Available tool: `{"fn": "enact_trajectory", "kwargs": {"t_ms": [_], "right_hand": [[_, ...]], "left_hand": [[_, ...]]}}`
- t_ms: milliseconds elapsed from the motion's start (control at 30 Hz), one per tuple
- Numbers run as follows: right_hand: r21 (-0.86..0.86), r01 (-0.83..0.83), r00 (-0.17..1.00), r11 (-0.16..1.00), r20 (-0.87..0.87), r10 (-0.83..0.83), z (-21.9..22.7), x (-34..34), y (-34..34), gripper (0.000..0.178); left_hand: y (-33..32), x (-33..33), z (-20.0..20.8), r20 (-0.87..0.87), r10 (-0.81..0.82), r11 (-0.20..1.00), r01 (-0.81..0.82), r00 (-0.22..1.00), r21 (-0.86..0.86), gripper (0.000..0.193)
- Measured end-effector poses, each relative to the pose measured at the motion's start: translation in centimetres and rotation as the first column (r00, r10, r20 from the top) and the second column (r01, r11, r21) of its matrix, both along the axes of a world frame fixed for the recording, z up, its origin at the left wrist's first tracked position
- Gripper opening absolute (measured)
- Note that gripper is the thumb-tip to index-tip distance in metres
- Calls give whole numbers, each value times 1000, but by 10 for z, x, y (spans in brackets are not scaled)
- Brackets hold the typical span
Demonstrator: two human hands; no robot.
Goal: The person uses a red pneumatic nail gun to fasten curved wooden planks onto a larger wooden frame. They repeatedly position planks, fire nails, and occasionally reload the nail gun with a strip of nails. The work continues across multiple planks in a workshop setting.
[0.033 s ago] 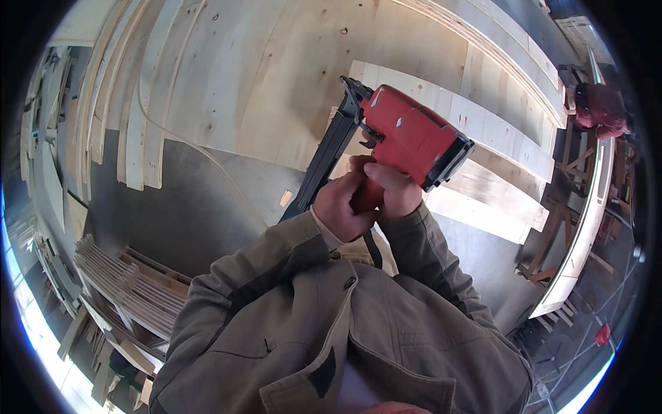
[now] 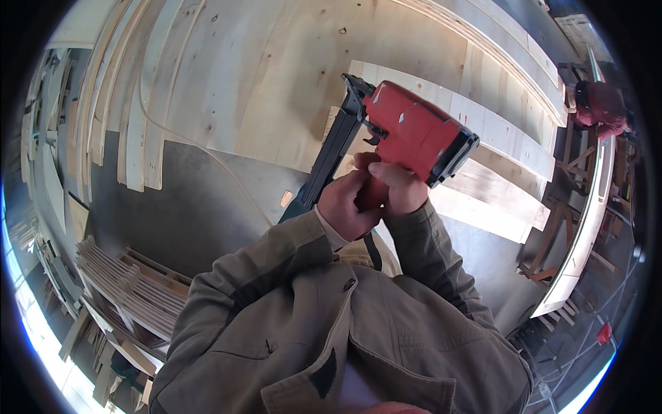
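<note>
I see the left hand [image 2: 343, 208] and right hand [image 2: 407, 192] both wrapped snugly around the handle of the red nail gun [image 2: 417, 131]. Jacket [image 2: 331, 331] below nail gun, pale boards [image 2: 507, 141] to its right, thin hose [image 2: 224, 165] to its left.

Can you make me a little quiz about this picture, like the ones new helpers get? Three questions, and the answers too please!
1. What do the bare left hand and bare right hand hold?
A) a yellow wooden mallet
B) a red-and-black, pistol-shaped nail gun
C) a round metal bucket

2. True or false: the person in a dark red top is toward the picture's right edge.

3. Fill in the missing word: the stack of slim, pale-brown wooden strips is at the picture's lower ____.

Key: 1. B; 2. True; 3. left
</note>
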State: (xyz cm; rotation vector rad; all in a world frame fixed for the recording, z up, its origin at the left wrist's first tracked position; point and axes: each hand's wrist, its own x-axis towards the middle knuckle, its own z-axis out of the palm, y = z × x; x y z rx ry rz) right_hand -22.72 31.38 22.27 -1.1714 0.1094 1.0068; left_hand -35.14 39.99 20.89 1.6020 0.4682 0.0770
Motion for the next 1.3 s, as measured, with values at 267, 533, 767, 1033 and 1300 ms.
{"fn": "enact_trajectory", "kwargs": {"t_ms": [267, 533, 767, 1033, 1300], "right_hand": [[-189, -55, 919, 980, 374, 123, 27, 56, -39, 51], [-519, -79, 927, 851, 275, 254, 30, 6, -10, 38], [-599, -51, 965, 799, 176, 194, 14, -26, 52, 36], [-616, -38, 981, 787, 127, 147, 8, -22, 82, 45], [-655, -94, 987, 750, 37, 156, -12, -18, 88, 51]], "left_hand": [[44, -6, -12, 147, -94, 984, 69, 985, 166, 37], [146, 15, -169, -303, 14, 977, 51, 953, 206, 51], [155, 37, -209, -386, -191, 981, 187, 902, -47, 53], [160, 48, -219, -442, -284, 958, 262, 851, -112, 31], [155, 47, -226, -423, -231, 968, 165, 876, -187, 23]]}}
